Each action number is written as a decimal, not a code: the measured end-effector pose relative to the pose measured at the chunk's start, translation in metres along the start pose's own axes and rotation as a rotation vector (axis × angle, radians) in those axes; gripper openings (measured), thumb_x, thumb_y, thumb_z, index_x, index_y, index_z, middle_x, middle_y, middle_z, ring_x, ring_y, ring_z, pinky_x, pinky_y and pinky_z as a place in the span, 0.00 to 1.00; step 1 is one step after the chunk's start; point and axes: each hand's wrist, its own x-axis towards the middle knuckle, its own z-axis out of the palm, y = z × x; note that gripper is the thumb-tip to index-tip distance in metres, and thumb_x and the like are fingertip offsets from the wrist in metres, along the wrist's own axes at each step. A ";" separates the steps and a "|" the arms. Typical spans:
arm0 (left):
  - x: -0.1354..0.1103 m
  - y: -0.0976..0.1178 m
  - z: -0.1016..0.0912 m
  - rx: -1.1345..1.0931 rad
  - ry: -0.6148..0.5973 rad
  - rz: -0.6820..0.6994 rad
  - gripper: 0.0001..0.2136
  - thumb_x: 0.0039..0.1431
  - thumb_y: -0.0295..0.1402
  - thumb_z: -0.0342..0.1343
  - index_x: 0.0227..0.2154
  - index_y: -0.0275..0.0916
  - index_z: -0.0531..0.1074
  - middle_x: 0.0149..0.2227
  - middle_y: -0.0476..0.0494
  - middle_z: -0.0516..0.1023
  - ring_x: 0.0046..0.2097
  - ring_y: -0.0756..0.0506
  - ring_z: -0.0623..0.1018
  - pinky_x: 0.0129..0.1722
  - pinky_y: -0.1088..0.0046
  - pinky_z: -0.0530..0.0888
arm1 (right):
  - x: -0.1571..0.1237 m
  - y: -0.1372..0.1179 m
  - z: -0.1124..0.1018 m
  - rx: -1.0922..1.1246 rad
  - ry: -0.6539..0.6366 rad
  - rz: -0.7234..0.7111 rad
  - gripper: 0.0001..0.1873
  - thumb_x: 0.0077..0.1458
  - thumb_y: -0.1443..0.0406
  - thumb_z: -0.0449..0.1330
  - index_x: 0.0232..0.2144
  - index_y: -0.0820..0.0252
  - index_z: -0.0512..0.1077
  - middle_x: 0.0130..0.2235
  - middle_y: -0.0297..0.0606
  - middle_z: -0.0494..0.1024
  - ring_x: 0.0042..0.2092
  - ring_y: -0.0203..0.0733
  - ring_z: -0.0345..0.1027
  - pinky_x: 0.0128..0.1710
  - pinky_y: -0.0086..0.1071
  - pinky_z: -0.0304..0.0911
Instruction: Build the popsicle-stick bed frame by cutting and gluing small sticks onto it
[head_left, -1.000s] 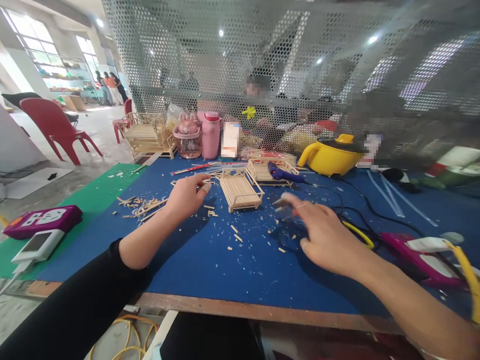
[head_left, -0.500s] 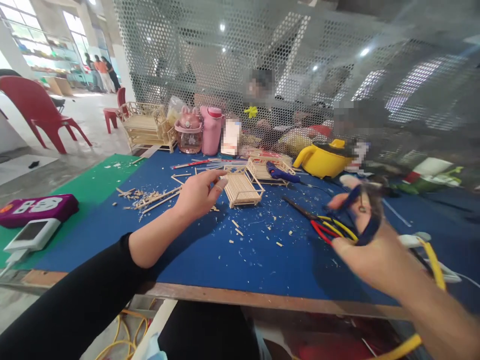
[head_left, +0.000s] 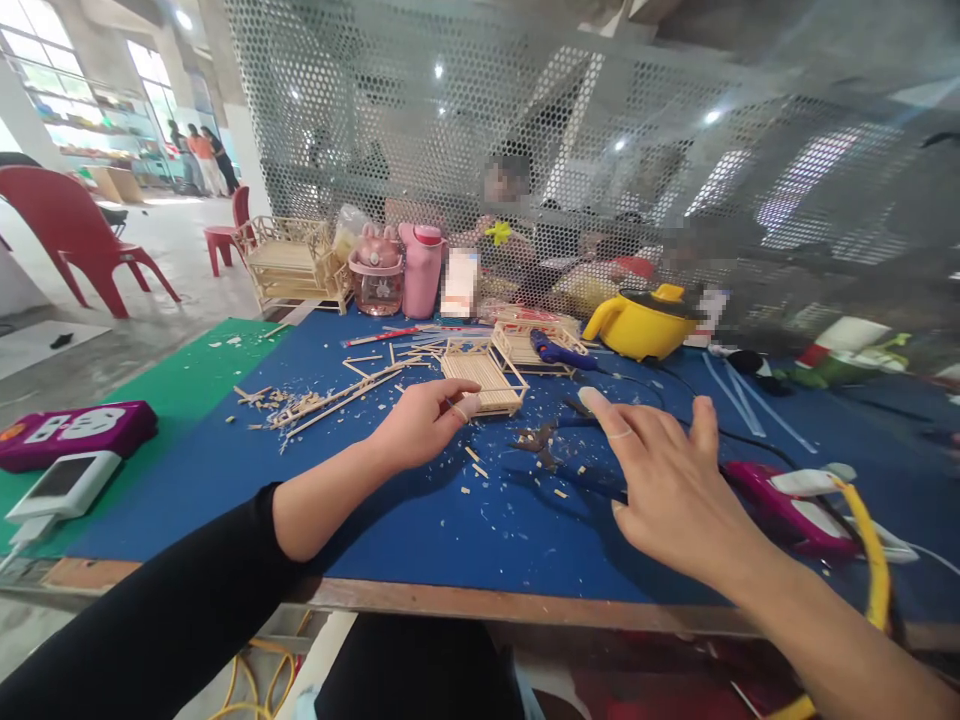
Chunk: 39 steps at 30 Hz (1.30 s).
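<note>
My left hand (head_left: 424, 425) rests just above the blue mat (head_left: 420, 530), its thumb and fingers curled into a loose pinch; what they hold, if anything, is too small to make out. Its fingertips are right beside a small bed frame built of wooden sticks (head_left: 484, 375). My right hand (head_left: 667, 485) hovers over the mat with its fingers stretched out and apart, holding nothing. A dark pair of pliers (head_left: 544, 438) lies on the mat just left of its fingertips, the handles running under the hand.
Stick offcuts (head_left: 315, 405) litter the mat. Behind stand a second stick frame (head_left: 525, 345), blue glue gun (head_left: 559, 350), yellow pot (head_left: 645, 325), pink bottle (head_left: 422, 265), pink cup (head_left: 377, 278) and stacked stick furniture (head_left: 292, 260). A purple power strip (head_left: 75, 430) lies left, a magenta tool (head_left: 787, 500) right. People sit behind the mesh screen (head_left: 450, 120).
My right hand, which held blue-handled pliers up half a second ago, has come down and spread open; the pliers now lie on the mat. My left hand moved right, toward the stick bed.
</note>
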 end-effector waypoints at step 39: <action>0.006 -0.027 -0.128 0.588 0.895 -0.214 0.18 0.61 0.38 0.48 0.51 0.35 0.67 0.55 0.39 0.68 0.61 0.29 0.54 0.50 0.45 0.56 | -0.020 0.040 0.007 0.448 0.062 0.543 0.45 0.45 0.68 0.53 0.63 0.55 0.39 0.54 0.52 0.64 0.55 0.64 0.60 0.52 0.56 0.56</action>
